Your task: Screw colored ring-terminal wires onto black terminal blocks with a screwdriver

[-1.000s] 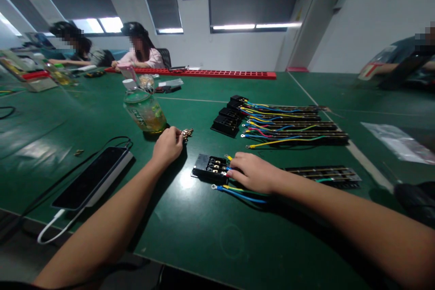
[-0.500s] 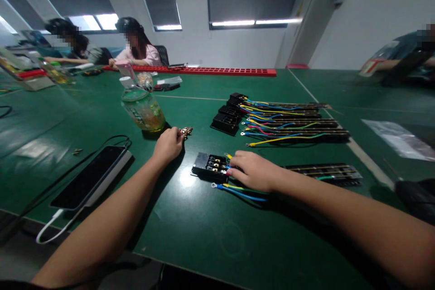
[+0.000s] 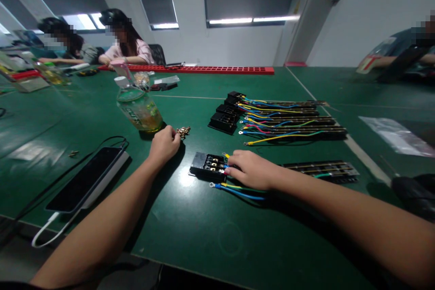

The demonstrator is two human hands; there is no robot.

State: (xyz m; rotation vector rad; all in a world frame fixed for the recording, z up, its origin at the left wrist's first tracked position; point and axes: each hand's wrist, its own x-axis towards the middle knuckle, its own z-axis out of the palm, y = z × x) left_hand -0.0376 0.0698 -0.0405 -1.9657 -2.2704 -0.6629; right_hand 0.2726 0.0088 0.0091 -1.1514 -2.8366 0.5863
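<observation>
My left hand (image 3: 165, 143) is closed in a pinch at the edge of a small pile of brass-coloured screws (image 3: 184, 132); whatever sits between its fingertips is hidden. Beside it to the right lies a black terminal block (image 3: 206, 165) with brass contacts, flat on the green table. My right hand (image 3: 249, 168) is closed on the wires at the block's right end, covering most of the joint. Blue and yellow wires with ring lugs (image 3: 234, 190) pass below this hand. A black slotted strip (image 3: 321, 170) continues to the right from under my forearm.
Several similar blocks with wired strips (image 3: 288, 120) lie behind. A drink bottle (image 3: 139, 111) stands near my left hand. At left are a phone (image 3: 86, 179) with a cable and a few loose screws (image 3: 73, 153). Other people sit across the table and at far right.
The whole view has shifted slightly, so things sit a little further left. Both hands stay at the same places, the left at the screws and the right on the wires.
</observation>
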